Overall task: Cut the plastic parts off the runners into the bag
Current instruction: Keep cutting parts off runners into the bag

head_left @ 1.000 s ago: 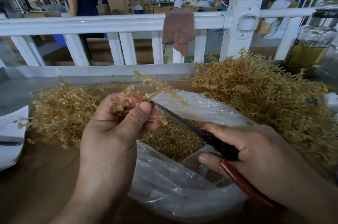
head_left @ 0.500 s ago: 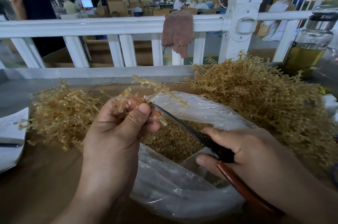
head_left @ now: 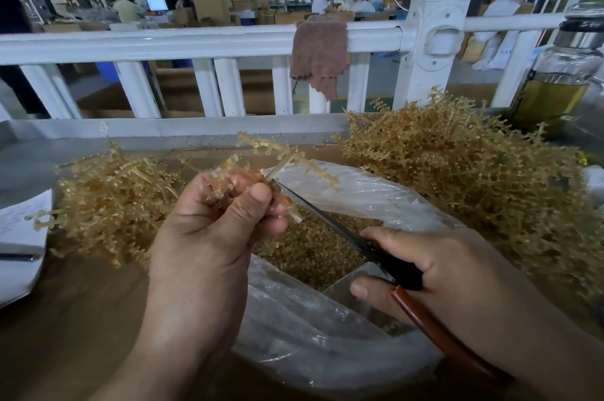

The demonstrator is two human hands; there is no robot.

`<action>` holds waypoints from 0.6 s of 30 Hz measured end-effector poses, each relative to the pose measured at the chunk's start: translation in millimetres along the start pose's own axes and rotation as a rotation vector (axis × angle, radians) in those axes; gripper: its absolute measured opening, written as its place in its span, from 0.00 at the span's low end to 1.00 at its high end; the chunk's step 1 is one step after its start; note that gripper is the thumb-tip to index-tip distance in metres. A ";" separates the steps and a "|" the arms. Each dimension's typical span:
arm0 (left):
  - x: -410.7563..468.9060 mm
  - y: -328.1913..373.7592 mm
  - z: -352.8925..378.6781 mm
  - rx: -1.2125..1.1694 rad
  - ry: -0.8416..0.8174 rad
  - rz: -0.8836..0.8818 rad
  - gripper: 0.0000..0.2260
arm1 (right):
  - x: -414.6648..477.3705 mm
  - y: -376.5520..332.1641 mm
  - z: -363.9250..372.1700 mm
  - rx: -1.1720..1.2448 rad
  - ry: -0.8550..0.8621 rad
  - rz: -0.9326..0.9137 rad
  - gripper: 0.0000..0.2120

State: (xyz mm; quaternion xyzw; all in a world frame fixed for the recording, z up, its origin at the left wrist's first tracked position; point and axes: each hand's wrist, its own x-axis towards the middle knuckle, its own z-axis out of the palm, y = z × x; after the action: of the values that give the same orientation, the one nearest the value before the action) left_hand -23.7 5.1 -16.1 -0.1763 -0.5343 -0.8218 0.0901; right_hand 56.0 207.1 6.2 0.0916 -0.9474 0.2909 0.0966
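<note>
My left hand (head_left: 209, 237) grips a bundle of amber plastic runners (head_left: 277, 158) above the open clear plastic bag (head_left: 327, 345). The runners' branched ends stick up and to the right past my thumb. My right hand (head_left: 451, 276) holds scissors (head_left: 330, 224) with a black pivot and brown handles. Their blade tips touch the runners right beside my left thumb. Inside the bag lies a heap of small amber cut parts (head_left: 310, 250).
A big pile of runners (head_left: 464, 171) lies to the right of the bag, a smaller pile (head_left: 111, 201) to the left. A white railing (head_left: 196, 41) with a brown rag (head_left: 318, 57) runs behind. A glass jar (head_left: 562, 80) stands far right, papers (head_left: 19, 237) far left.
Both hands stay almost where they were. The scissor tips remain at the runners by my left thumb. A person in blue behind the railing has walked off to the left.
</note>
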 end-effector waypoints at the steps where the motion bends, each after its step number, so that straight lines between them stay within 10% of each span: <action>1: 0.2 -0.1 -0.3 0.001 -0.004 0.001 0.03 | -0.1 0.3 0.0 0.005 -0.001 -0.001 0.28; 18: -0.9 1.4 -1.6 0.013 0.007 -0.003 0.04 | -1.0 -3.1 -1.8 -0.053 -0.009 0.018 0.24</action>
State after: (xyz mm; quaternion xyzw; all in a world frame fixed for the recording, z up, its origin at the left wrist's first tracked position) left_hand -22.7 3.0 -15.8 -0.1721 -0.5394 -0.8191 0.0918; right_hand 57.9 205.7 9.0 0.0818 -0.9560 0.2663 0.0918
